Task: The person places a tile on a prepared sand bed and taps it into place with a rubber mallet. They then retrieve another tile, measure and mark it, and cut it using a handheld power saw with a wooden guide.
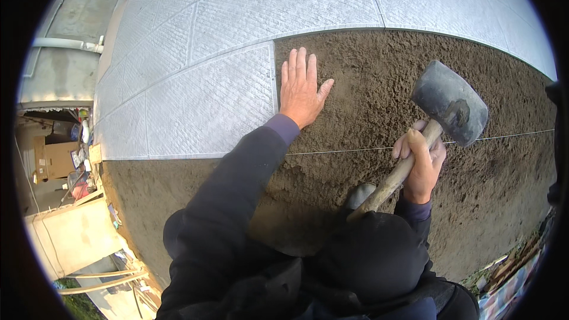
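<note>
Mallet (447, 101) is gripped by the right hand (422, 172), its handle (390, 186) slanting up rightward, away from the left hand (301, 92), which is stretched flat, empty, over the sand (367, 83) and, being nearer, just beside the slab's (213, 101) right edge.

This place is an outdoor construction site, where a ground surface is being paved. It is shown by the large grey slabs (290, 9), which lie in rows with joints between them, and by the bare bed of brown, earth-like material (373, 71) beside them. A thin string (332, 152) is stretched straight across this bed, and a mallet (453, 104) with a dark head and wooden handle is in use as a tool. At the left there are a grey concrete surface (74, 15) with a pale pipe (59, 42), a cluttered space with a cardboard box (60, 160), and loose wooden strips (104, 285). The light looks like daylight.
</note>
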The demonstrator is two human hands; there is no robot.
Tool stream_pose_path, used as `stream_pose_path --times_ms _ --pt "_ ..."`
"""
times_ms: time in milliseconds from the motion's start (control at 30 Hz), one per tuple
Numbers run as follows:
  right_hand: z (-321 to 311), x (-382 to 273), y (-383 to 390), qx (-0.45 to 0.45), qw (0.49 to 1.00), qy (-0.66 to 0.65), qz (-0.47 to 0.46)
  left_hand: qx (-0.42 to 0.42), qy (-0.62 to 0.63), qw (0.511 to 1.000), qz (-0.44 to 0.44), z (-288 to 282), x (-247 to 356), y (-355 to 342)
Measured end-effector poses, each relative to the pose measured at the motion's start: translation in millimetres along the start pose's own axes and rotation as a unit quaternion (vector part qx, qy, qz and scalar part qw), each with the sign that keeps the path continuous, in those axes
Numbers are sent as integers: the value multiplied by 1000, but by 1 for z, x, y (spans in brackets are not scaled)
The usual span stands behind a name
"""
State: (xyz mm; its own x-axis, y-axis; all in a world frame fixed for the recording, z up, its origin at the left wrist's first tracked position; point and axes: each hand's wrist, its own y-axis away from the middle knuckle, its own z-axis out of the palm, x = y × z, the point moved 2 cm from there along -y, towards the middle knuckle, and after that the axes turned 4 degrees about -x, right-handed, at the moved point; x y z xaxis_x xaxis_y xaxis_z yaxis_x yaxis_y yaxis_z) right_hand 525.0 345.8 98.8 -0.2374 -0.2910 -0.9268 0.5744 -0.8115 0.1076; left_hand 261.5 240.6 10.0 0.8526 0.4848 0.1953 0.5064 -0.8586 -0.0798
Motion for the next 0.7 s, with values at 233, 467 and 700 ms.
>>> stream_pose_path --times_ms 233,467,700 --pt "-6 0 -3 -5 1000 -12 8 67 26 987 -142 19 -20 -40" --pt "-6 -1 -6 1 999 -42 20 68 101 988 -92 33 35 -59" --pt "-10 1 -6 7 1000 -14 17 -24 232 961 150 22 146 -33"
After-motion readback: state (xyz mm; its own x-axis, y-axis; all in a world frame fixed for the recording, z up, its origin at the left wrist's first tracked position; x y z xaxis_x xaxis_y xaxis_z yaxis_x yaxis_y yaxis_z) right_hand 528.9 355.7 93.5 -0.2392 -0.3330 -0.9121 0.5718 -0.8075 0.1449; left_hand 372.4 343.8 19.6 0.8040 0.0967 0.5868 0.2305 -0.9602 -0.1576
